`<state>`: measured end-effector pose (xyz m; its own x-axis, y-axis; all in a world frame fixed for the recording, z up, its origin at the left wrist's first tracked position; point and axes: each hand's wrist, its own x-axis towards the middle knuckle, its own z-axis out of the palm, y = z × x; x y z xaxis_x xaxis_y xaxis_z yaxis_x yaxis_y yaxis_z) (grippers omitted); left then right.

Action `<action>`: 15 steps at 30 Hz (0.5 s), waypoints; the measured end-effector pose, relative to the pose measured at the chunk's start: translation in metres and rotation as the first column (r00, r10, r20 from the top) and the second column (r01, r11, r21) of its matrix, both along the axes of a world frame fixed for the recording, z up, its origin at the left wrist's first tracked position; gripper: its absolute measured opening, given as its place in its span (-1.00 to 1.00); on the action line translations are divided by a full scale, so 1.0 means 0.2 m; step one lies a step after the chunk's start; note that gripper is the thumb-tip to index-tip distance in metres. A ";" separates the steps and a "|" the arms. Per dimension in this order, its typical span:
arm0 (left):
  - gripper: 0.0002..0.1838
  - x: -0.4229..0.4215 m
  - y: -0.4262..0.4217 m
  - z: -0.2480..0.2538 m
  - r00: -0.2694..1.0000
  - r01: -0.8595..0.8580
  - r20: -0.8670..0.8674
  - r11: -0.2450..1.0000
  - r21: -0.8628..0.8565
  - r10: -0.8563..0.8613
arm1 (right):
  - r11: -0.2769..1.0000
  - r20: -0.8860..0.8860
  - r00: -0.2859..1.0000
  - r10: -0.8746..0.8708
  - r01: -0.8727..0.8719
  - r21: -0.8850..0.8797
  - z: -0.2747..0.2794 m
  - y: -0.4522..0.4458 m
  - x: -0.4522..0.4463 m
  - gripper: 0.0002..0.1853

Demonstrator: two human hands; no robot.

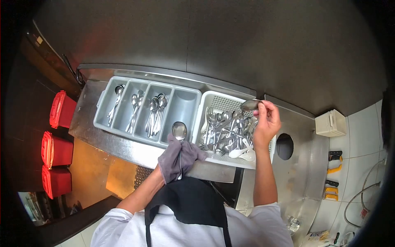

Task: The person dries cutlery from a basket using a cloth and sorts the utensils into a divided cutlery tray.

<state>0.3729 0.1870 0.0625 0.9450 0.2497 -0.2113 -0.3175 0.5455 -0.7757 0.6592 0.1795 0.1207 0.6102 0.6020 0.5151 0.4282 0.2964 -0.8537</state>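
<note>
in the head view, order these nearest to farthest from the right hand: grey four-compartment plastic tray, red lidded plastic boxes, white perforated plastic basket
Nearest to the right hand first:
1. White perforated plastic basket: just below and left of it in view
2. Grey four-compartment plastic tray: left of the basket
3. Red lidded plastic boxes: far left

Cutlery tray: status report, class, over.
Left hand: spoon and purple cloth. Right hand: another spoon, over white basket. Gray tray: part-filled with cutlery. No obstruction apparent.
</note>
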 end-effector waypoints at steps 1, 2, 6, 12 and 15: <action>-0.61 0.01 0.01 0.00 0.998 -0.003 -0.064 0.998 0.063 0.007 | 0.999 -0.148 0.989 -0.011 0.017 0.038 0.02 -0.02 -0.03 -0.94; -0.57 0.02 0.01 -0.05 0.979 0.004 -0.202 0.975 0.222 0.042 | 1.000 -0.200 0.980 0.026 -0.027 -0.001 0.02 -0.03 -0.07 -0.93; -0.33 0.07 -0.05 -0.24 0.696 0.413 -0.646 0.561 0.717 0.314 | 0.943 -0.254 0.955 0.154 -0.219 -0.249 -0.08 -0.06 -0.31 -0.90; -0.46 0.09 -0.07 -0.22 0.618 0.585 -0.743 0.480 0.653 0.257 | 0.862 0.192 0.961 0.199 -0.079 -0.501 -0.42 -0.05 -0.28 -0.71; -0.69 0.03 -0.11 -0.22 0.824 0.238 -0.555 0.818 0.523 0.115 | 0.753 0.369 0.926 0.083 0.184 -0.632 -0.68 -0.07 0.05 -0.62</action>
<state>0.3797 0.1655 0.0181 0.7291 0.4324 -0.5305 -0.5308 0.8466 -0.0396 0.6689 0.1663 -0.0144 0.5055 0.8403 0.1962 0.7330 -0.2982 -0.6114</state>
